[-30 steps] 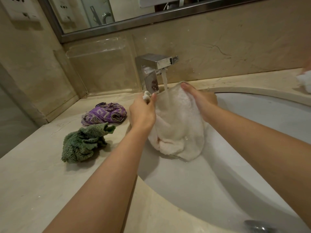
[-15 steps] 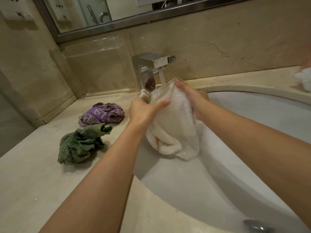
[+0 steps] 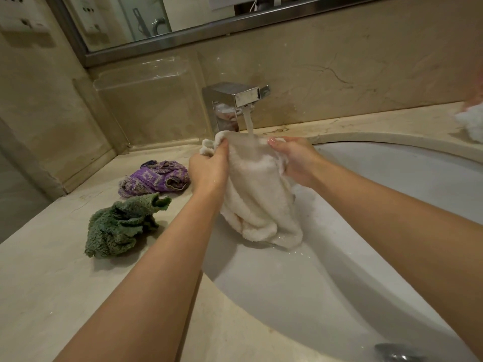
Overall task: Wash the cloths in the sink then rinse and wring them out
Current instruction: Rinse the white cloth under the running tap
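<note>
We hold the white cloth (image 3: 257,194) up by its top edge under the running tap (image 3: 235,100), over the sink (image 3: 392,194). A second ago the left hand (image 3: 209,171) pinched one corner while the right hand (image 3: 295,160) lay over the top of the cloth; half a second ago the left fingers reached across the front face. Now the two hands have drawn apart, each gripping its own side of the top edge with curled fingers, the left bunching a corner, the right with thumb on the near face and fingers behind. The stretch of cloth between the hands is spread taut, and the water stream (image 3: 249,124) lands on it midway between them. The lower part hangs down below the hands, its hem just above or touching the basin wall; we cannot tell which. Judgement: the cloth has been opened to take water on a broader face, so this reads as wetting or rinsing, not wringing. To the left of the left hand, on the counter (image 3: 52,296), lie the purple cloth (image 3: 154,178) and, nearer us, the green cloth (image 3: 122,226), both crumpled and apart from the sink. Whether they are already washed we cannot tell. Another pale cloth (image 3: 470,121) sits far right of the right hand, cut off by the frame edge.
</note>
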`<control>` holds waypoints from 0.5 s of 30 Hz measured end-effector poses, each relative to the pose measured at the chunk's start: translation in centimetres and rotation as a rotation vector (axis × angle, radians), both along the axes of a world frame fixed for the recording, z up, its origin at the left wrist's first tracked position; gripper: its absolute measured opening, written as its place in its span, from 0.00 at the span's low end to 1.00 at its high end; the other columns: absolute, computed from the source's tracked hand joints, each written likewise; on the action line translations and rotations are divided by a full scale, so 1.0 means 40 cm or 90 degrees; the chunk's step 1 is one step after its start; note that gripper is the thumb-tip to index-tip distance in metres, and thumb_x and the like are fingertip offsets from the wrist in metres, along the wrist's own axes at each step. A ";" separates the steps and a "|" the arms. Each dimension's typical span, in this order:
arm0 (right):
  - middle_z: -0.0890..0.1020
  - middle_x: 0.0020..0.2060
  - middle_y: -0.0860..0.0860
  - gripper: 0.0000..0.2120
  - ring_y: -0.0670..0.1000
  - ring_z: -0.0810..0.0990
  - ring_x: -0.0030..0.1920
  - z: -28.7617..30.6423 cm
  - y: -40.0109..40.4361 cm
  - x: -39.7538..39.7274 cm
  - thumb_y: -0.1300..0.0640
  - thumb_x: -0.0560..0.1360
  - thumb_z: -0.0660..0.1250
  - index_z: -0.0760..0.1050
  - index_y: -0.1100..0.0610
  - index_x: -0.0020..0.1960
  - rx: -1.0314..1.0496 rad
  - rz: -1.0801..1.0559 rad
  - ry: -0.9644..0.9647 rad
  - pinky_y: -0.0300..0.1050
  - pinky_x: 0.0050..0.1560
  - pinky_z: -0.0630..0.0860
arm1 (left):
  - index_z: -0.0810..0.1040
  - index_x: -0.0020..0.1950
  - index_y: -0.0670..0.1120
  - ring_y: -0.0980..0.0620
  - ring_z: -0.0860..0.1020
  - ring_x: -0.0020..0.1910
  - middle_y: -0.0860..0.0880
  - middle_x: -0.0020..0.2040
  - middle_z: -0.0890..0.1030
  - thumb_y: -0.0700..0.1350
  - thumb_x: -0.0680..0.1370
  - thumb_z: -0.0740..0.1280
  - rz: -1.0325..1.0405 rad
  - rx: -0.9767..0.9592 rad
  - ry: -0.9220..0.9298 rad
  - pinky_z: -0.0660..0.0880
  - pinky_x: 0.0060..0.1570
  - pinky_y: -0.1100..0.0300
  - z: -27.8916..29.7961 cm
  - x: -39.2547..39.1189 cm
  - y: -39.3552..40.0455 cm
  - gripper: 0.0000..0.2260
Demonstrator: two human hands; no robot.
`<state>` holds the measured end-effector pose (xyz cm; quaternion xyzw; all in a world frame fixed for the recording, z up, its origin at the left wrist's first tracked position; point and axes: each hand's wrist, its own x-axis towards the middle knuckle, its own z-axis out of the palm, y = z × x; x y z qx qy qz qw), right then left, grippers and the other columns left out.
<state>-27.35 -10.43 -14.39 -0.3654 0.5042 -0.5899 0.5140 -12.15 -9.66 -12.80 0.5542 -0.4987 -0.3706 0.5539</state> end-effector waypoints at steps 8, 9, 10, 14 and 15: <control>0.81 0.50 0.51 0.26 0.51 0.79 0.50 -0.017 -0.007 0.014 0.39 0.71 0.70 0.79 0.59 0.57 -0.001 -0.092 0.259 0.43 0.49 0.72 | 0.70 0.36 0.48 0.55 0.73 0.36 0.52 0.36 0.74 0.49 0.78 0.68 0.074 -0.017 0.110 0.70 0.37 0.62 0.013 0.004 0.002 0.13; 0.82 0.48 0.50 0.23 0.50 0.79 0.50 -0.015 -0.006 0.011 0.39 0.70 0.71 0.78 0.57 0.53 -0.003 -0.098 0.227 0.43 0.51 0.72 | 0.71 0.37 0.48 0.56 0.74 0.36 0.52 0.37 0.75 0.48 0.77 0.68 0.072 -0.013 0.133 0.71 0.37 0.63 0.014 0.005 0.001 0.12; 0.82 0.45 0.49 0.19 0.50 0.80 0.49 -0.012 -0.003 0.008 0.41 0.70 0.72 0.77 0.56 0.50 -0.009 -0.090 0.180 0.44 0.53 0.73 | 0.72 0.38 0.48 0.56 0.75 0.37 0.52 0.38 0.76 0.47 0.77 0.68 0.066 -0.009 0.155 0.72 0.38 0.64 0.015 0.005 0.002 0.10; 0.85 0.47 0.52 0.18 0.52 0.84 0.48 -0.014 0.001 0.002 0.52 0.75 0.70 0.78 0.62 0.60 -0.015 0.041 -0.054 0.47 0.51 0.80 | 0.72 0.38 0.48 0.57 0.76 0.39 0.52 0.39 0.77 0.45 0.77 0.69 0.069 -0.017 0.218 0.73 0.41 0.63 0.022 0.009 0.010 0.09; 0.85 0.46 0.52 0.14 0.51 0.84 0.45 -0.015 0.002 0.002 0.55 0.78 0.66 0.77 0.61 0.61 -0.008 0.081 -0.098 0.44 0.45 0.81 | 0.71 0.38 0.48 0.57 0.76 0.38 0.53 0.38 0.77 0.45 0.77 0.69 0.082 -0.020 0.236 0.73 0.41 0.63 0.024 0.009 0.011 0.10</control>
